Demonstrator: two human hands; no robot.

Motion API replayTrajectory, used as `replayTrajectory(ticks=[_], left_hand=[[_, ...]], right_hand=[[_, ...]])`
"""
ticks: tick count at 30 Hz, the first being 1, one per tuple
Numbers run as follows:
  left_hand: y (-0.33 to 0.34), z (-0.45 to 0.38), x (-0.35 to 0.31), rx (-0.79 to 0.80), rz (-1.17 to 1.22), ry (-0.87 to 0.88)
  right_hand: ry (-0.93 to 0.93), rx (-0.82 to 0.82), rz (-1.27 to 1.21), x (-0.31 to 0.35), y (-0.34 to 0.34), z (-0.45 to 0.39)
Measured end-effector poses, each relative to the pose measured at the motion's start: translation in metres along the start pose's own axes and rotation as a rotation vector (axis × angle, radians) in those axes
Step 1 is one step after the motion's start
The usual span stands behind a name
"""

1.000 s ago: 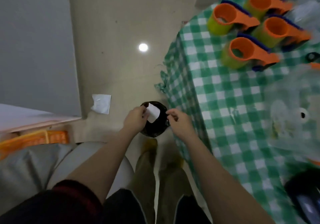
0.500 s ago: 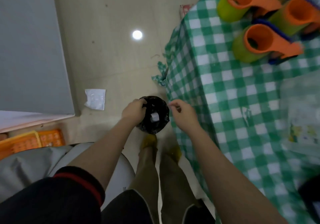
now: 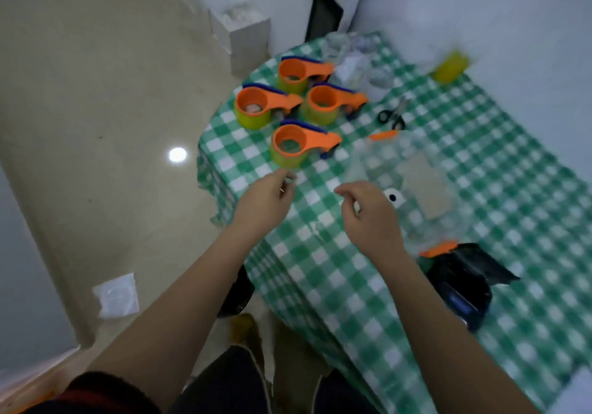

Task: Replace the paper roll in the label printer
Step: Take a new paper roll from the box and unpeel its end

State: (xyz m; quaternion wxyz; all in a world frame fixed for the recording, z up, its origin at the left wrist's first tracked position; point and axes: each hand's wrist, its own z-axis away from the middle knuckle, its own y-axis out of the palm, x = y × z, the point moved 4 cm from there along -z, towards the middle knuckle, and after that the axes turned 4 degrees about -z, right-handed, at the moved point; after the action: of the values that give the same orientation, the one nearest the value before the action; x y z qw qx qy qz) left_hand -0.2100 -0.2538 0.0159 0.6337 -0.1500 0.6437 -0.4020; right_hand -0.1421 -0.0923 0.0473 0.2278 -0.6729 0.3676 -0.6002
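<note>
A small white paper roll (image 3: 393, 196) with a dark core lies on the green checked table (image 3: 499, 163), inside clear plastic wrap (image 3: 413, 183). My right hand (image 3: 368, 218) hovers just left of it, fingers loosely curled, holding nothing. My left hand (image 3: 266, 202) floats over the table's left edge, fingers loosely apart and empty. The black label printer (image 3: 461, 285) sits with its lid open at the right, beside my right forearm; an orange part (image 3: 439, 248) shows at its top.
Several orange and yellow-green tape dispensers (image 3: 298, 112) stand at the far left of the table. Black scissors (image 3: 392, 115) lie behind the wrap. A black bin (image 3: 237, 292) stands on the floor under the table edge. A white packet (image 3: 117, 295) lies on the floor.
My hands have left the black bin on the floor, where a white scrap dropped in, and risen over the table. The view has swung up onto the tabletop.
</note>
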Motion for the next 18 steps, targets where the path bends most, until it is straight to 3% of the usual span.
replayTrajectory(ticks=[2,4,8,10,14,18], left_hand=[[0.015,-0.013,-0.033,0.032,0.005,0.073],[0.034,-0.024,-0.058,0.072,-0.023,0.128],[0.067,-0.043,-0.087,0.151,-0.114,0.143],[0.078,-0.048,-0.095,0.183,-0.138,0.145],[0.09,-0.05,-0.103,0.195,-0.177,0.139],[0.088,-0.05,-0.107,0.102,-0.186,0.113]], right_hand=[[0.066,-0.095,0.005,-0.027,-0.034,-0.015],[0.202,-0.046,0.075,-0.07,-0.052,-0.036],[0.395,0.631,0.355,-0.151,-0.037,-0.066],[0.412,0.849,0.37,-0.172,-0.023,-0.068],[0.389,0.876,0.32,-0.189,-0.009,-0.067],[0.344,0.831,0.3,-0.185,-0.014,-0.065]])
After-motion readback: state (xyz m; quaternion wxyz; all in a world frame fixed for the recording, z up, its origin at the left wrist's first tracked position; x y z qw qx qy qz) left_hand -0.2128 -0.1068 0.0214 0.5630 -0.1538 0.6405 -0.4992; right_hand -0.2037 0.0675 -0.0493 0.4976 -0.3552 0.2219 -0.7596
